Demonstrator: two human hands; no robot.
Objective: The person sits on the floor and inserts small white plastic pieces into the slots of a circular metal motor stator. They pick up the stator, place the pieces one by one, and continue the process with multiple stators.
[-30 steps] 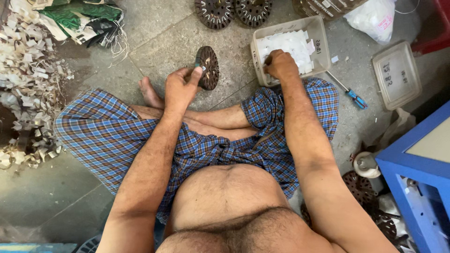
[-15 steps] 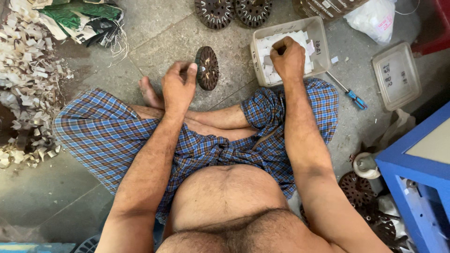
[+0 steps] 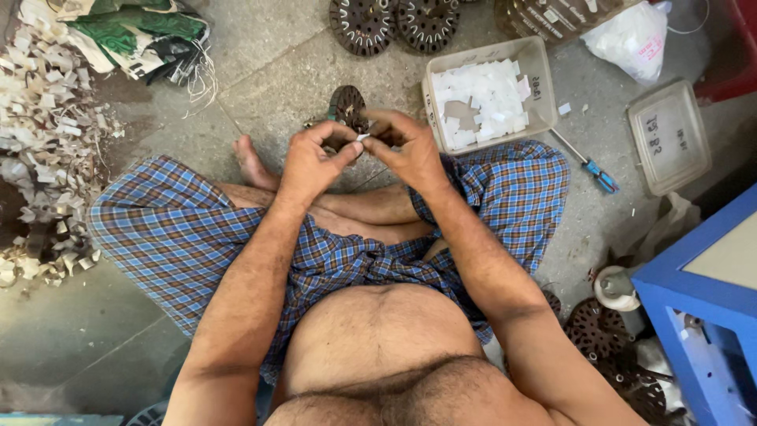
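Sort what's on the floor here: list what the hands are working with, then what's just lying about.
In use:
left hand
right hand
small white slip pinched between them
round slotted disc behind them
tub of white slips

Lying about:
blue-handled screwdriver
tub lid
scrap pile
spare discs

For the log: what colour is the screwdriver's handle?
Blue; the screwdriver shows in the head view, on the floor.

Tray (image 3: 539,87) right of hands (image 3: 359,150)
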